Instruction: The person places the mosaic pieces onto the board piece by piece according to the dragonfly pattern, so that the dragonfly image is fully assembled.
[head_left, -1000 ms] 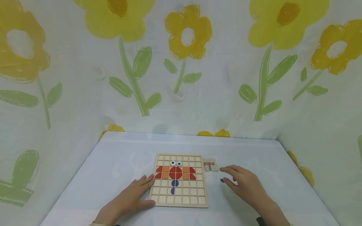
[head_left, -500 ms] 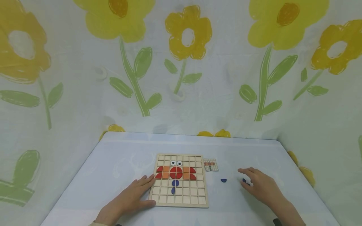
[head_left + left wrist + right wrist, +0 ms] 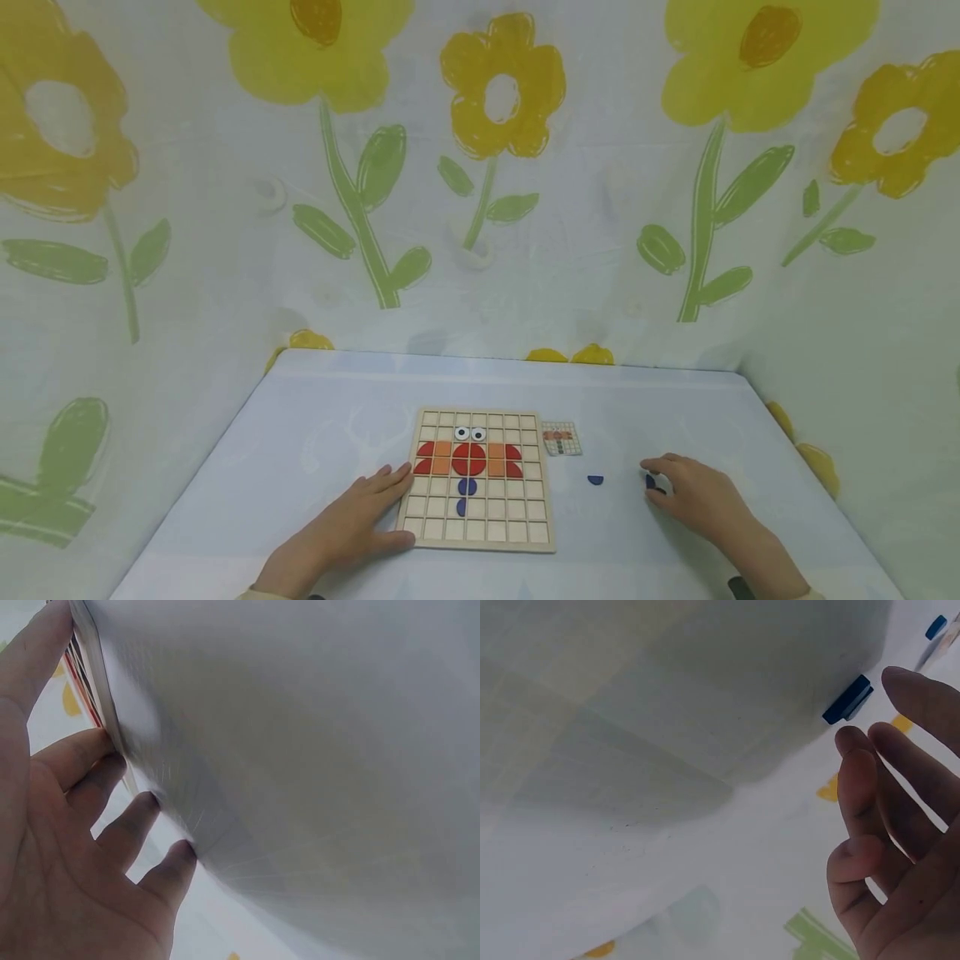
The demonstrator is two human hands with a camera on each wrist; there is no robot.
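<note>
A wooden grid board (image 3: 517, 530) lies on the table with red, orange and blue pieces and two eye discs (image 3: 470, 434) in its cells. My left hand (image 3: 348, 517) rests against the board's left edge, fingers spread; the left wrist view shows fingertips touching a pale edge. Over the table on the right, my right hand (image 3: 697, 498) hovers with thumb and forefinger apart around dark blue half-round pieces (image 3: 650, 482). In the right wrist view, the blue pieces (image 3: 847, 699) stay apart from the fingertips. Another blue half-round piece (image 3: 595, 480) lies alone between board and right hand.
A small picture card (image 3: 562, 437) with a matching grid pattern lies beside the board's upper right edge. Flower-printed cloth (image 3: 570, 250) rises behind and along both sides of the white table (image 3: 330, 392).
My right hand has moved right from the lone blue half-round piece, leaving it on the table, and come down by the other blue pieces. My left hand has kept its place.
</note>
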